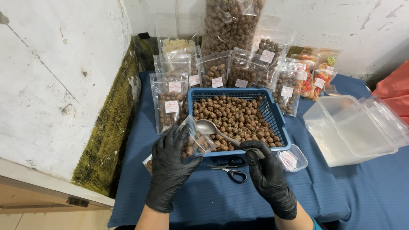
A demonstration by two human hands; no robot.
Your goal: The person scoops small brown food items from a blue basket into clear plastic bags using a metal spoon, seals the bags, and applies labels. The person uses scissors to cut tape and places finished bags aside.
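Black-gloved left hand (172,164) grips our clear pouch (197,140); right hand (266,172) pinches the metal spoon (208,127). We should hold the mouth wide, tipping slowly above the blue basket (277,121).

Crowded back, open blue cloth in front

Filled pouches (170,102) wall in the blue basket (279,123) at rear and left; stacked clear tubs (353,132) block the right. Scissors (230,170) and a small label tub (292,158) lie just before it; nearer cloth (341,191) lies open.
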